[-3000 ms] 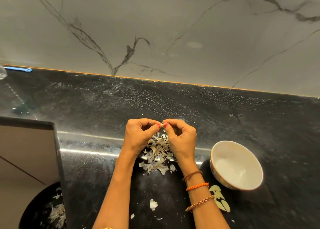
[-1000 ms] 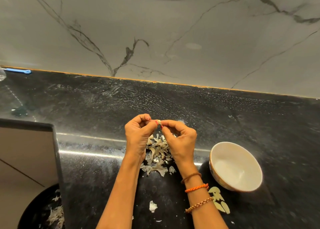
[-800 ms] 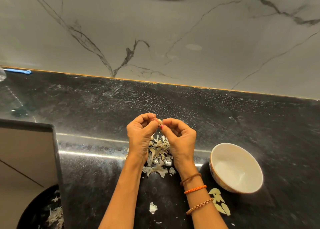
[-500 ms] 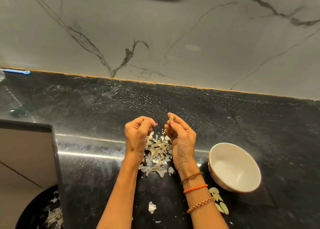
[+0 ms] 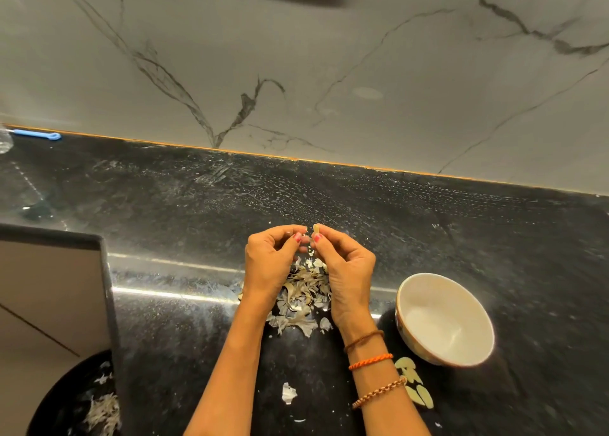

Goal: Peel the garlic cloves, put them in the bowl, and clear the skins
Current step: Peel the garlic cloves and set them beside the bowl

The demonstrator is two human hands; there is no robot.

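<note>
Right hand (image 5: pixel 346 271) pinching garlic clove (image 5: pixel 316 228), left hand (image 5: pixel 272 264) curled, holding unclear, white bowl (image 5: pixel 408 313) empty

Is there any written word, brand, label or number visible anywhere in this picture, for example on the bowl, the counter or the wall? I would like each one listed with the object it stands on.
None: no text can be read in this view.
The white bowl shows no print on its visible parts.
The black counter, marble wall and blue tool carry no lettering.
</note>
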